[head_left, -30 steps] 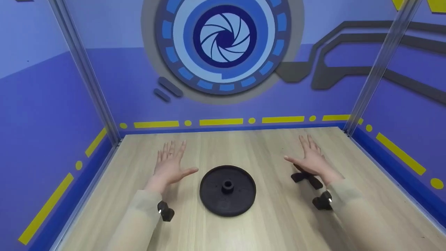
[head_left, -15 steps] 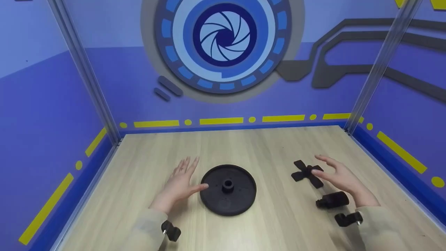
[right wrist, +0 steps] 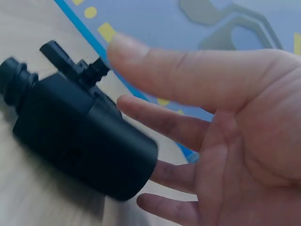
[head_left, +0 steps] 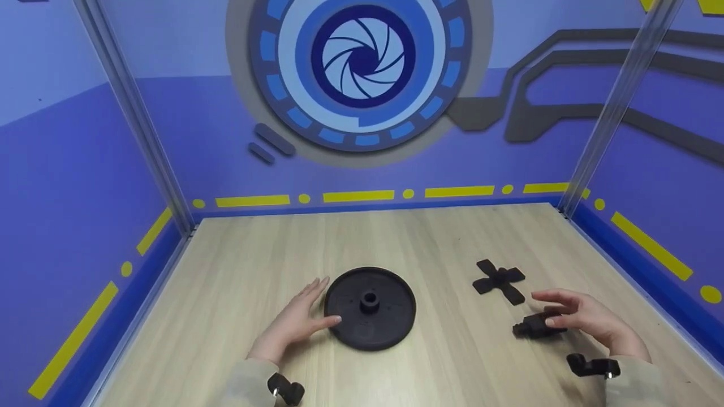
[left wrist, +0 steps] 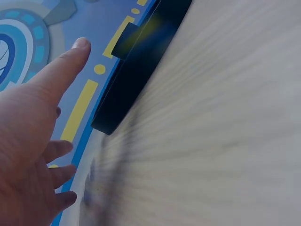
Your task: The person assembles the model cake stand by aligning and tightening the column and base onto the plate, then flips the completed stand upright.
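Note:
A round black disc (head_left: pixel 384 328) with a raised rim and a hollow hub lies on the wooden table. My left hand (head_left: pixel 294 328) is at its left edge, fingers relaxed, with the thumb overlapping the rim in the head view. The left wrist view shows the disc (left wrist: pixel 134 80) edge-on beyond the thumb. On the right, my right hand (head_left: pixel 591 322) is over a black motor-like part (head_left: pixel 531 327) with a blocky body and stepped neck. Thumb and fingers are spread around the rear end of this part (right wrist: pixel 84 136), not closed on it.
A black four-bladed fan (head_left: pixel 499 281) lies just beyond the motor-like part. Blue printed panels (head_left: pixel 350 175) enclose the wooden table (head_left: pixel 424 249) at the back and both sides, with metal posts (head_left: pixel 136 113) at the corners. Small black devices (head_left: pixel 594 366) sit on both wrists.
My right hand has swung right and toward me, from above the fan to the motor-like part. My left hand has come back and right to the disc's edge. The objects have stayed put.

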Available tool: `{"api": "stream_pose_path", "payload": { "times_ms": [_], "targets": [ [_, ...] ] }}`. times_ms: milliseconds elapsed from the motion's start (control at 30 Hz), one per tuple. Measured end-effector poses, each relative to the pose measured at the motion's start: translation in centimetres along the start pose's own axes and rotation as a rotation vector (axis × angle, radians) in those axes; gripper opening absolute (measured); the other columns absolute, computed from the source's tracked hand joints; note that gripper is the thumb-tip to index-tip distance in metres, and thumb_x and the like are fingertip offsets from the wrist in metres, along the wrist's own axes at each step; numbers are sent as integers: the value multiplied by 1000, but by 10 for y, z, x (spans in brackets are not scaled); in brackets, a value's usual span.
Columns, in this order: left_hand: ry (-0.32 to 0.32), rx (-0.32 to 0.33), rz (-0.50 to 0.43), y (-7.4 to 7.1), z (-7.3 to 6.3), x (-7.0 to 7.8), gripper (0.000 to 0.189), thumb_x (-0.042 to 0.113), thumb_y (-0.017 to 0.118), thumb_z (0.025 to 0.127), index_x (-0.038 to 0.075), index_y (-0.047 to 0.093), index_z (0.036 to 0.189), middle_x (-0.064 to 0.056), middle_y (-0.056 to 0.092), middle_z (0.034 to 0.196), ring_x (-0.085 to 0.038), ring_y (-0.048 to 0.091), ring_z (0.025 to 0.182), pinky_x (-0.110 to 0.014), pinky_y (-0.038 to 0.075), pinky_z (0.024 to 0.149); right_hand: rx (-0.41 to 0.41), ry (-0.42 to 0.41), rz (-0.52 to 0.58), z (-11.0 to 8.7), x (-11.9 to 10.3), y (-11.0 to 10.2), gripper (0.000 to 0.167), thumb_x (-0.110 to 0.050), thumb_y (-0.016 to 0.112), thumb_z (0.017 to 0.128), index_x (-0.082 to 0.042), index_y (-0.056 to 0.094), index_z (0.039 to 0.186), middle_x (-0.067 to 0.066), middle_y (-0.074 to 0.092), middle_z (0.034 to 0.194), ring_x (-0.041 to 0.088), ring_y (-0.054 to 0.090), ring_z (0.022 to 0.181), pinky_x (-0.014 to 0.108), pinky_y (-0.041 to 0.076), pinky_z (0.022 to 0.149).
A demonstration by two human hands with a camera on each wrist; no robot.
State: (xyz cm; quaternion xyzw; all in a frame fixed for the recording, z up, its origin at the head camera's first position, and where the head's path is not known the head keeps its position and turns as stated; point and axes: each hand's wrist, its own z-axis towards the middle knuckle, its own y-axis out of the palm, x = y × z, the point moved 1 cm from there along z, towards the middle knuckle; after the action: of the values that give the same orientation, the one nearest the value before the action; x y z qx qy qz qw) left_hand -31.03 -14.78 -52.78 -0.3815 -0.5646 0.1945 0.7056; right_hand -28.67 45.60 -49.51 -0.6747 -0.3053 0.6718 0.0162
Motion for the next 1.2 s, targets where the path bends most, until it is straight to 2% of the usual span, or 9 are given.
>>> {"api": "stream_pose_path", "payload": {
  "times_ms": [200,333,600,700,900,1067,1133,1200],
  "targets": [
    [58,-5,-8,7,1,-5,96,50,80,86,14,34,162,-25,30,167,-49,26,155,-69,14,128,-36,-58,30,0,13,2,60,-5,69,94,11,45,147,-24,65,133,-14,55,120,4,43,94],
    [61,-3,-2,11,1,-7,97,51,80,85,12,35,161,-27,31,165,-48,25,155,-68,11,130,-45,-104,14,-1,18,2,60,-1,70,92,12,45,145,-22,66,133,-13,55,119,3,42,94],
    [23,-15,-7,15,-1,-12,94,55,76,87,9,38,159,-25,31,166,-44,22,158,-63,6,132,-68,-44,56,-2,26,4,61,0,71,90,10,47,145,-23,65,130,-10,56,114,5,43,92],
    [29,-8,-9,15,-1,-12,94,55,76,87,9,38,159,-25,31,166,-45,21,158,-64,6,132,-69,-54,28,-1,28,3,59,-1,72,89,10,49,143,-25,64,127,-10,56,112,5,42,91],
    [37,7,-13,17,-2,-14,94,54,78,86,9,39,159,-26,32,166,-46,22,157,-65,7,131,-25,7,-27,-2,28,3,57,-4,75,88,7,53,140,-24,64,120,-5,57,106,9,42,87],
    [44,14,-8,18,-2,-14,94,54,78,85,7,40,158,-26,33,165,-46,24,156,-65,8,131,-7,37,91,-1,25,5,53,-1,72,91,3,54,141,-22,66,121,1,58,108,11,45,90],
    [45,18,-6,18,-2,-15,94,54,78,85,7,41,158,-26,33,165,-46,24,156,-65,8,131,18,53,106,2,21,6,53,-1,72,91,1,54,142,-24,65,122,0,57,110,11,44,90],
    [46,21,-5,18,-2,-15,94,54,78,85,7,41,158,-26,33,165,-46,24,156,-65,9,131,36,28,87,6,15,8,54,-2,72,91,4,54,142,-24,64,122,-1,58,110,12,46,91]
  ]
}}
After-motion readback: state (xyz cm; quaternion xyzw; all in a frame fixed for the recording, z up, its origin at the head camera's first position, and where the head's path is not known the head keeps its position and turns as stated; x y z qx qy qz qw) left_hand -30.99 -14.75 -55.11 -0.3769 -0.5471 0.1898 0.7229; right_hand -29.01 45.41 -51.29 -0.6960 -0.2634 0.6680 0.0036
